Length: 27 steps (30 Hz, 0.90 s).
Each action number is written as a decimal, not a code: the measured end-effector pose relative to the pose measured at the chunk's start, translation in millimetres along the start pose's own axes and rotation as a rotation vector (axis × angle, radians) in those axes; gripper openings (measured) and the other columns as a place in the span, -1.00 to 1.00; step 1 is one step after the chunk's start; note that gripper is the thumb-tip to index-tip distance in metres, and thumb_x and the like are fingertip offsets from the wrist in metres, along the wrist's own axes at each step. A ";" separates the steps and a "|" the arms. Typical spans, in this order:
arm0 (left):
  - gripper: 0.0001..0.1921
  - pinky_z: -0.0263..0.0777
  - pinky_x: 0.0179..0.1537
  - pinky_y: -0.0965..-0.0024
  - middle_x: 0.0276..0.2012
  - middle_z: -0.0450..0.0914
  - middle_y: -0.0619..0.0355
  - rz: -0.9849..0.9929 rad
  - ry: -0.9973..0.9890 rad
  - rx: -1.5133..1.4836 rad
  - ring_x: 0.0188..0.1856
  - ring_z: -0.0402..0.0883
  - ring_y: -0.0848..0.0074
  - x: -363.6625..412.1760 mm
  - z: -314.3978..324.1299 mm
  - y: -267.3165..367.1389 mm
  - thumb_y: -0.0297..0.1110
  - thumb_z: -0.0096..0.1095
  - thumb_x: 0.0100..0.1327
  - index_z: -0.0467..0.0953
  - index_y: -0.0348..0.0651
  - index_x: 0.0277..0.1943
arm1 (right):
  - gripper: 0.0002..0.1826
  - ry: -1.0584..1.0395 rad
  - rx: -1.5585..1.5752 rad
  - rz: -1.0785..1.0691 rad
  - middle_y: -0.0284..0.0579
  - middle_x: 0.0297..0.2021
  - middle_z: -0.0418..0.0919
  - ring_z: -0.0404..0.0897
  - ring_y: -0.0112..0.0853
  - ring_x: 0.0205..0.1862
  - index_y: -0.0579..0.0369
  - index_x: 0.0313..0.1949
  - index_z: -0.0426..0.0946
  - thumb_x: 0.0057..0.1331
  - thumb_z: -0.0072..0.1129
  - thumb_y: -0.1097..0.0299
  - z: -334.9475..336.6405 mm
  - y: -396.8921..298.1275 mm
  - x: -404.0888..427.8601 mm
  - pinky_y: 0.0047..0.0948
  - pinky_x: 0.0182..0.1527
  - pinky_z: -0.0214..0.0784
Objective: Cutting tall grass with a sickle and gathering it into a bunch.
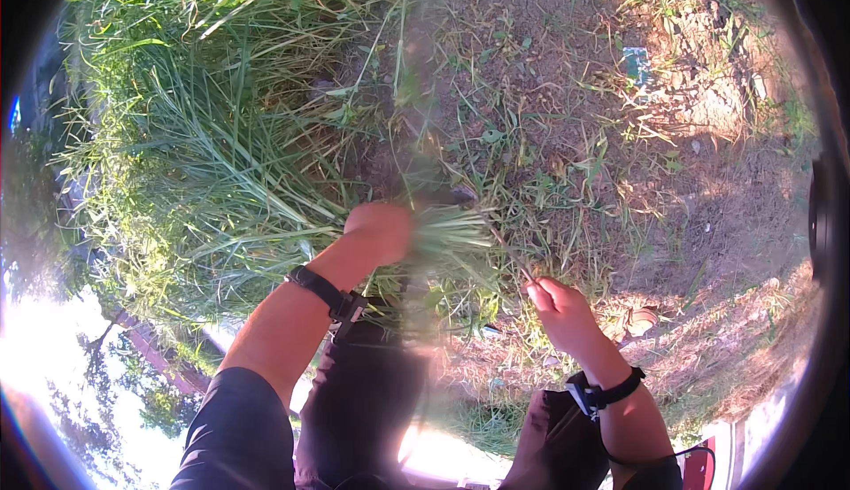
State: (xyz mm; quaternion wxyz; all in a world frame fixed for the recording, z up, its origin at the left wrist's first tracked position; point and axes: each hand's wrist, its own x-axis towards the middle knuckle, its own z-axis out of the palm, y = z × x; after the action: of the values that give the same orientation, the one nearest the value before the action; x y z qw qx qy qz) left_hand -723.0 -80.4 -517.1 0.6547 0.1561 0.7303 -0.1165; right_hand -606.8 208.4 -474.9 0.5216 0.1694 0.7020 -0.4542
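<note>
My left hand (380, 232) is closed around a bunch of long green grass (265, 191). The blades spread out to its left, and the pale cut or lower ends of the stems (458, 228) stick out to its right. My right hand (556, 304) grips a thin, dark tool (511, 251), whose narrow shaft runs up and left to the stem ends. A blurred band down the middle of the picture hides part of the bunch, and the tool's far end and kind cannot be told. Both wrists wear black straps with small devices.
Dense tall grass (166, 111) stands on the left. Bare soil with scattered cut grass (544, 111) lies ahead and right. A small blue-green piece of litter (635, 65) lies at the upper right. My knees (362, 390) are below the hands. A brown shoe-like shape (639, 321) shows right of the right hand.
</note>
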 end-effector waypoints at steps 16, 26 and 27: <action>-0.01 0.39 0.21 0.10 0.26 0.31 -0.39 -0.151 0.004 -0.281 0.22 0.48 -0.07 60.5 42.7 -14.6 -0.30 0.17 0.19 -0.38 -0.42 0.47 | -0.77 0.277 0.244 -0.168 -0.10 -0.64 0.35 0.32 -0.38 -0.61 0.09 -0.13 0.56 0.44 0.01 0.23 23.6 16.3 62.9 -0.37 -0.47 0.24; -0.07 0.48 0.08 0.13 0.15 0.47 -0.32 -0.202 0.050 -0.263 0.11 0.58 0.04 67.3 56.1 -12.4 -0.40 0.08 0.15 -0.30 -0.45 0.47 | -0.79 0.265 0.207 -0.233 0.03 -0.53 0.41 0.38 -0.21 -0.53 0.15 -0.23 0.46 0.45 0.00 0.26 50.2 9.0 89.1 -0.30 -0.39 0.29; -0.08 0.49 0.08 0.13 0.15 0.47 -0.30 -0.211 0.049 -0.261 0.11 0.58 0.04 65.9 54.5 -12.0 -0.39 0.07 0.16 -0.30 -0.44 0.47 | -0.79 0.253 0.224 -0.220 0.04 -0.53 0.42 0.39 -0.18 -0.52 0.14 -0.22 0.47 0.45 0.00 0.25 52.6 5.1 90.8 -0.29 -0.38 0.30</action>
State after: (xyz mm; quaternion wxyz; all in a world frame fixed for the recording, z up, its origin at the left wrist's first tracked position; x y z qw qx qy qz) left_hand -683.6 -106.9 -589.2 0.6355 -0.0049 0.7674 -0.0849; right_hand -609.0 146.8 -560.0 0.3543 0.2042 0.7214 -0.5589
